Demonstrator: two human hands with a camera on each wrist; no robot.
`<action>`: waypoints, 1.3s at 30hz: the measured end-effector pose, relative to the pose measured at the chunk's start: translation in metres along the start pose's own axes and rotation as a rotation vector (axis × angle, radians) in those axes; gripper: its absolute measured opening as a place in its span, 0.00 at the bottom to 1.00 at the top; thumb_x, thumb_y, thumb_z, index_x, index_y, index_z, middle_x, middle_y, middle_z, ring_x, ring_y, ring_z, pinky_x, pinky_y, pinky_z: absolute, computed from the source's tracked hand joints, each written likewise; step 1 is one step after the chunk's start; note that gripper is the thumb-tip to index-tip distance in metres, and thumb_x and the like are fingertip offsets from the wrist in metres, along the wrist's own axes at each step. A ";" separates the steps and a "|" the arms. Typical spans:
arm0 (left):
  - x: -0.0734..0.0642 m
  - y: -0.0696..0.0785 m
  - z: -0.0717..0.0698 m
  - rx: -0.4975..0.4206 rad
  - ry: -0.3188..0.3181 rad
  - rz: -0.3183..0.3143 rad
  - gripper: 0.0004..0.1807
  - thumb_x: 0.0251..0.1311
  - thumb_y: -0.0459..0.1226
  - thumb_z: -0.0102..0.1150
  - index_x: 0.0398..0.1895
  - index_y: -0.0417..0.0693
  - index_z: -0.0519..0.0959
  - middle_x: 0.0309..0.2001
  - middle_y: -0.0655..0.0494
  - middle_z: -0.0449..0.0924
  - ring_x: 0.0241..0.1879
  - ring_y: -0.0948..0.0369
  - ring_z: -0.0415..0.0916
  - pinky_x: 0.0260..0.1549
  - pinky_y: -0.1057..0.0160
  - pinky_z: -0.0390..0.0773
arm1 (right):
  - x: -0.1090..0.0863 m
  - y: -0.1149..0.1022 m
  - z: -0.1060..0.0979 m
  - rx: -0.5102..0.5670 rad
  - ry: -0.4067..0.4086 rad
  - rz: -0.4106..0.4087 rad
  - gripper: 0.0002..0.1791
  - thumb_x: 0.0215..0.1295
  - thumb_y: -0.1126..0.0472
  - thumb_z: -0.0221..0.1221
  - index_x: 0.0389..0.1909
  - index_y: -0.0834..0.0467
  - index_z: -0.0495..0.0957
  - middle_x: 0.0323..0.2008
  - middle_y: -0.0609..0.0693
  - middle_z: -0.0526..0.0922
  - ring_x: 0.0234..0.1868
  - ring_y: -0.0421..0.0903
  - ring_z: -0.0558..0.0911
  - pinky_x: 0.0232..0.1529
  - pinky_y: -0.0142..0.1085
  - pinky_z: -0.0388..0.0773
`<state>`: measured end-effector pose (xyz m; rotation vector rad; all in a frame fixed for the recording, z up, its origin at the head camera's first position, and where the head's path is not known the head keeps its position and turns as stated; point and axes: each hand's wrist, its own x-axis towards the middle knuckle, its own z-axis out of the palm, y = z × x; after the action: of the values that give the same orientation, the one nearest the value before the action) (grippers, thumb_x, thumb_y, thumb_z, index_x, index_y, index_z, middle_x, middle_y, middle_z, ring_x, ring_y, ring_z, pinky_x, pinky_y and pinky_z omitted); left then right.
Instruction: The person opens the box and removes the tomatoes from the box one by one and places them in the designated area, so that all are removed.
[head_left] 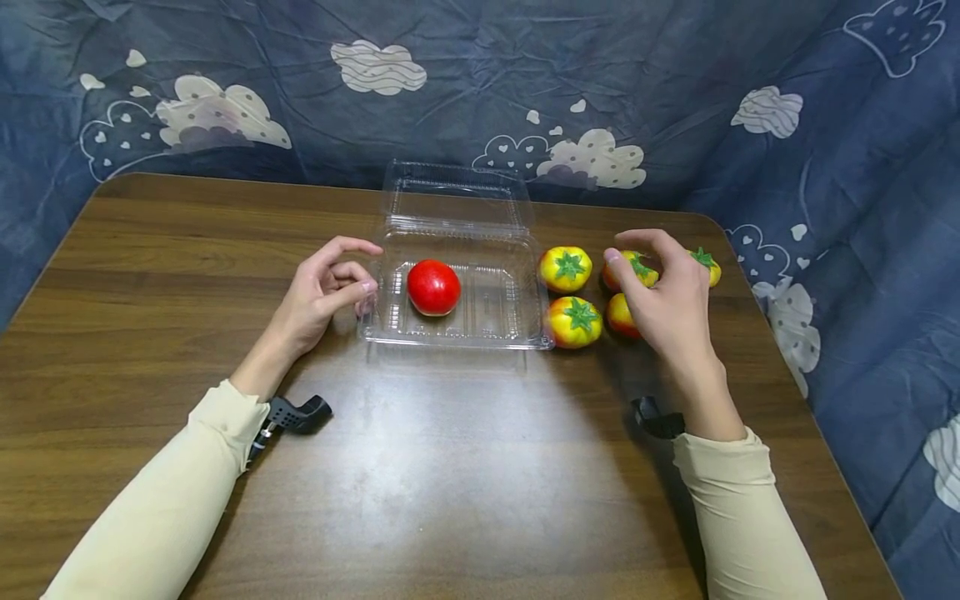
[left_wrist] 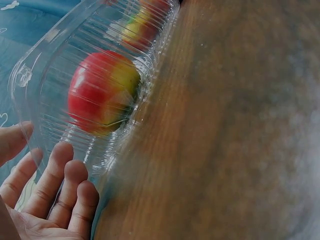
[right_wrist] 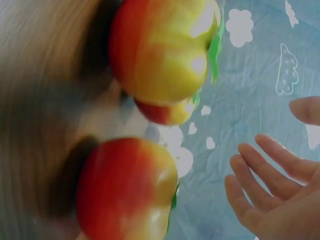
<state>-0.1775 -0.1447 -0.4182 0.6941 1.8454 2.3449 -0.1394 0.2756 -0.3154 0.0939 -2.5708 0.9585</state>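
A clear plastic clamshell box (head_left: 495, 340) stands on the table with its lid (head_left: 457, 179) folded back. Inside, towards the left, lies one fruit that looks like a tomato or persimmon (head_left: 433, 288), its red side up. My left hand (head_left: 318, 292) is at the box's left side, fingertips right at the clear wall, as the left wrist view also shows. Over the right-hand group of red-and-yellow fruits hovers my right hand (head_left: 667, 300), fingers loosely bent and spread. In the right wrist view its fingers (right_wrist: 272, 175) are apart from the nearby fruit (right_wrist: 130, 190), with nothing between them.
Two green-topped fruits, one behind (head_left: 566, 269) and one in front (head_left: 574, 322), sit close against the box's right side. Several more lie under and beyond the right hand, partly hidden. A blue cloud-print cloth (head_left: 450, 108) hangs behind the wooden table (head_left: 450, 500).
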 end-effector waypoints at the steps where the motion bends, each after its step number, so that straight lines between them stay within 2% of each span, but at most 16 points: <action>1: 0.000 0.000 0.000 0.001 0.000 0.000 0.22 0.65 0.21 0.60 0.62 0.31 0.73 0.28 0.50 0.83 0.22 0.54 0.74 0.25 0.65 0.79 | 0.000 -0.001 0.003 0.007 -0.016 0.000 0.21 0.72 0.47 0.66 0.56 0.57 0.85 0.51 0.53 0.88 0.56 0.51 0.82 0.61 0.43 0.77; 3: 0.001 0.001 -0.001 0.002 -0.001 -0.002 0.22 0.65 0.21 0.60 0.62 0.31 0.73 0.28 0.50 0.83 0.22 0.54 0.74 0.26 0.65 0.80 | 0.002 -0.004 0.008 0.005 -0.051 -0.002 0.21 0.72 0.48 0.66 0.57 0.57 0.84 0.53 0.55 0.87 0.57 0.54 0.81 0.63 0.51 0.75; 6: 0.001 0.002 -0.001 0.007 -0.001 -0.007 0.22 0.65 0.21 0.60 0.62 0.32 0.73 0.28 0.50 0.83 0.22 0.54 0.74 0.26 0.65 0.80 | 0.003 -0.006 0.015 -0.013 -0.092 -0.014 0.21 0.71 0.51 0.67 0.58 0.59 0.83 0.54 0.57 0.86 0.54 0.58 0.80 0.59 0.55 0.73; 11: 0.001 0.003 -0.003 0.010 -0.003 -0.005 0.22 0.65 0.21 0.60 0.63 0.32 0.73 0.28 0.49 0.83 0.22 0.54 0.75 0.26 0.64 0.80 | 0.006 -0.011 0.026 -0.030 -0.141 -0.030 0.21 0.71 0.53 0.67 0.60 0.58 0.82 0.57 0.57 0.85 0.52 0.56 0.80 0.58 0.52 0.75; 14: 0.001 0.003 -0.005 0.011 -0.004 0.007 0.23 0.65 0.20 0.60 0.63 0.32 0.73 0.28 0.48 0.83 0.22 0.53 0.75 0.26 0.64 0.80 | 0.008 -0.018 0.032 -0.031 -0.186 -0.040 0.22 0.71 0.53 0.66 0.61 0.57 0.81 0.58 0.57 0.85 0.46 0.56 0.79 0.51 0.49 0.74; 18: -0.001 0.004 -0.006 0.019 -0.002 0.017 0.23 0.65 0.21 0.60 0.63 0.30 0.73 0.28 0.47 0.83 0.22 0.53 0.74 0.25 0.63 0.80 | 0.013 -0.029 0.041 -0.025 -0.242 -0.057 0.23 0.71 0.54 0.66 0.63 0.57 0.80 0.60 0.58 0.84 0.51 0.58 0.81 0.56 0.51 0.74; 22: -0.002 0.003 -0.005 0.029 0.001 0.017 0.22 0.65 0.21 0.61 0.63 0.30 0.73 0.27 0.47 0.82 0.22 0.54 0.74 0.26 0.64 0.80 | 0.019 -0.041 0.049 0.006 -0.287 -0.080 0.25 0.69 0.55 0.67 0.64 0.59 0.79 0.62 0.58 0.82 0.64 0.57 0.80 0.68 0.55 0.74; 32: -0.003 -0.001 -0.002 0.012 0.000 0.006 0.23 0.65 0.21 0.60 0.63 0.31 0.74 0.27 0.46 0.81 0.22 0.53 0.74 0.25 0.64 0.80 | 0.028 -0.064 0.064 0.023 -0.373 -0.119 0.29 0.68 0.54 0.69 0.67 0.58 0.76 0.64 0.56 0.80 0.64 0.56 0.79 0.66 0.52 0.77; 39: -0.001 -0.001 0.000 0.014 -0.006 0.000 0.23 0.65 0.21 0.60 0.63 0.32 0.74 0.28 0.43 0.81 0.22 0.53 0.76 0.25 0.63 0.80 | 0.030 -0.079 0.072 0.052 -0.368 -0.160 0.28 0.68 0.55 0.69 0.66 0.57 0.77 0.63 0.53 0.82 0.64 0.50 0.79 0.68 0.47 0.78</action>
<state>-0.1770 -0.1447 -0.4196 0.7018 1.8606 2.3297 -0.1755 0.1708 -0.3048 0.5278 -2.8107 1.0260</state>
